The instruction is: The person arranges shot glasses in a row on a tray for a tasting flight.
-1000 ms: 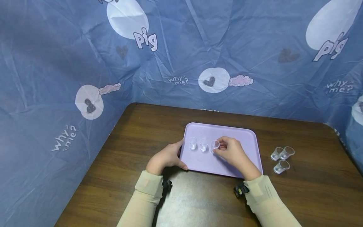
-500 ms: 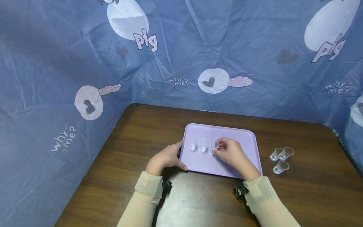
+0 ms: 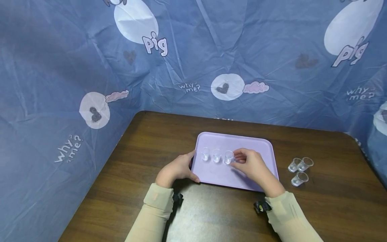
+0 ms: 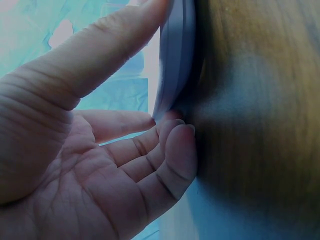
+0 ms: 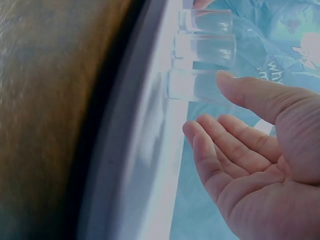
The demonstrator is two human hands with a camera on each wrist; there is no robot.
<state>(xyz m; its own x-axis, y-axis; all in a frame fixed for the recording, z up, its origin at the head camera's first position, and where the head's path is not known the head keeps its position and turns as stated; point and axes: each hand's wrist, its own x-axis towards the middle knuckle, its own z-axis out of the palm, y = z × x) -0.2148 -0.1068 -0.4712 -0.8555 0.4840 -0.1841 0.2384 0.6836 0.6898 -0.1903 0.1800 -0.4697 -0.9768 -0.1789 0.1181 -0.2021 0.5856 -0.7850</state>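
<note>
A lilac tray [image 3: 251,179] lies on the table with three small clear plastic cups standing upright in a row: a left cup [image 3: 205,154], a middle cup [image 3: 216,156] and a right cup [image 3: 228,157]. My left hand [image 3: 179,169] holds the tray at its near left corner, thumb at the front edge and fingers along the left side. Just right of the right cup is my right hand [image 3: 253,164], fingers and thumb spread apart. In the right wrist view that hand [image 5: 260,155] holds nothing, its thumb tip overlapping the nearest cup [image 5: 192,85].
Three more clear cups [image 3: 299,178] stand close together on the wooden table [image 3: 341,198], right of the tray. Blue printed fabric [image 3: 193,60] hangs behind the table and along its left side.
My right hand has let go of the right cup and drawn back slightly to the right; the cup stays on the tray. The left hand stays in place.
</note>
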